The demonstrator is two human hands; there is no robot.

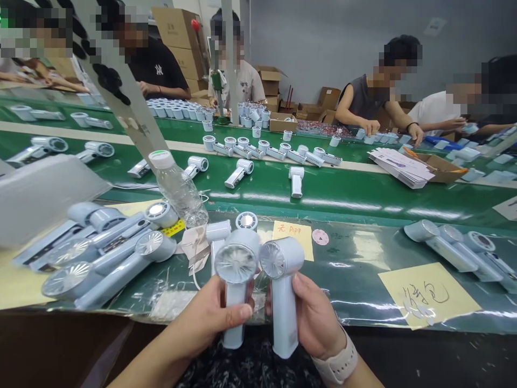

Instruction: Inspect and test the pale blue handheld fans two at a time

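Note:
Side by side over my lap, I hold two light-blue handheld fans. My left hand point(220, 307) is closed round the handle of the left fan point(237, 261), thumb across its front. The right fan point(285, 307) has its handle in my right hand point(319, 318), which wears a pale watch band. Both round heads point up and toward me. Just beyond them, another fan point(218, 231) and a round fan head point(246, 220) lie on the bench, partly hidden by the left fan. A yellow note point(294, 231) with red writing lies behind the right fan.
Several fans point(121, 253) are piled at left beside a clear plastic bottle point(175, 186). More fans point(464, 248) lie at right near a yellow note point(428, 293). A green conveyor point(266, 188) carries fans across; co-workers sit beyond. A slanted post point(125, 102) rises at left.

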